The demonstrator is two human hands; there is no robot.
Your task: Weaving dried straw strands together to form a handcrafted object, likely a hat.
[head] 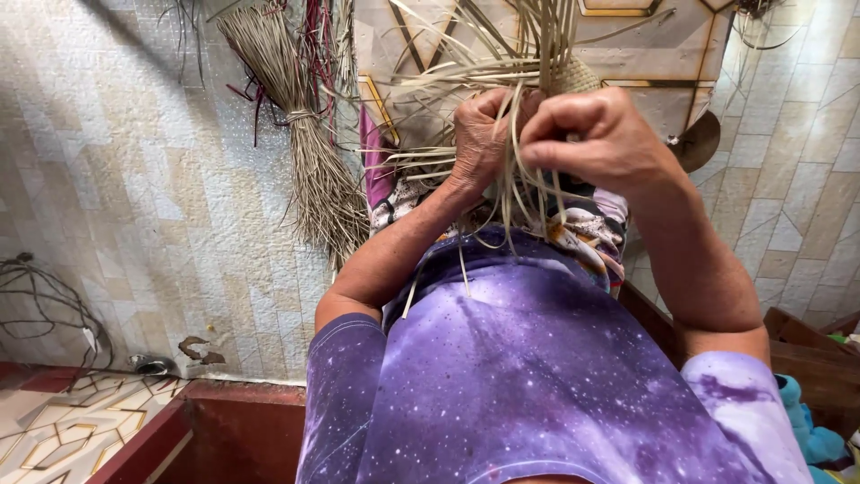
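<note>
1. View from a head camera looking down over a purple galaxy-print shirt at two bare hands raised close together.
2. The left hand is closed in a fist, its fingers curled around a cluster of pale dried straw strips.
3. The right hand sits just beside it, touching the same strips, fingers bent and pinched tight on them.
4. The strips fan upward above both hands and hang down below them, over a patterned cloth on the lap.
5. A small patch of woven straw shows just above the right hand.
6. To the left, a tied bundle of dried reeds rests against a pale tiled floor.
7. A dark tangled cord lies at the far left.
8. A blue soft toy peeks in at lower right.
</note>
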